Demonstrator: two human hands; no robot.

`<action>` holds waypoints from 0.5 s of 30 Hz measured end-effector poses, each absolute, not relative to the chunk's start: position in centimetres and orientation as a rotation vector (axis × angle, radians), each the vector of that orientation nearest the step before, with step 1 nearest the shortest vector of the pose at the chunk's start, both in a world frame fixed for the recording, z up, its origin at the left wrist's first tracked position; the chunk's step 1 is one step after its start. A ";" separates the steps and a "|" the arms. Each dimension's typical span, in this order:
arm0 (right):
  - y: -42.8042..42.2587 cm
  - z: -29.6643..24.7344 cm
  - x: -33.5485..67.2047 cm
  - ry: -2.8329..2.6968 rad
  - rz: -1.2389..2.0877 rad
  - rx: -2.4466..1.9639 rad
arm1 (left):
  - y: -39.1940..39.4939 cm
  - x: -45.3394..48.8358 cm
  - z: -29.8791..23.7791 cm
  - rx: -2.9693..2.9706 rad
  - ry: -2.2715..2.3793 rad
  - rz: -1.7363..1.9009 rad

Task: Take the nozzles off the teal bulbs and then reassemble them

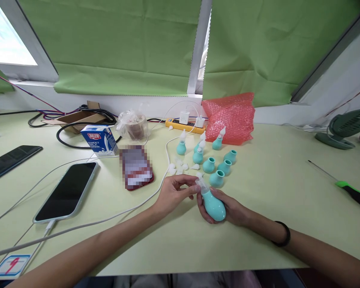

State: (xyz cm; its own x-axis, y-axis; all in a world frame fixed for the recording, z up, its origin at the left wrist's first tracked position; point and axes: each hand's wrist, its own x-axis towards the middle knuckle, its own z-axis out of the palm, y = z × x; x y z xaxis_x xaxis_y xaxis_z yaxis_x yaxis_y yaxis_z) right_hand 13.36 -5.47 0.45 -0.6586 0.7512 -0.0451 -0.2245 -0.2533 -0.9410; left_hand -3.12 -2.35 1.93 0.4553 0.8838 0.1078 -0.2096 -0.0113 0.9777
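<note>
At lower centre, the left hand (pixel 174 193) pinches a clear nozzle (pixel 203 186), seemingly seating it in the teal bulb (pixel 215 207) the right hand (pixel 232 208) grips, which calls for straight, steady pressure.

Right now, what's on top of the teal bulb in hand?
On the teal bulb, at its neck: a clear tip, with the left hand at its end. The bulb's inside and the side against the right hand are hidden.
</note>
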 end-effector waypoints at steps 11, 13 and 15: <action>-5.7 0.0 13.5 -1.470 1.682 -0.877 | -2.5 -3.2 1.9 1.296 0.758 1.012; -5.7 0.1 13.5 -1.503 1.706 -0.873 | -2.5 -3.2 1.7 1.266 0.733 0.987; -5.6 0.3 13.5 -1.551 1.697 -0.847 | -2.4 -3.2 1.6 1.247 0.710 0.969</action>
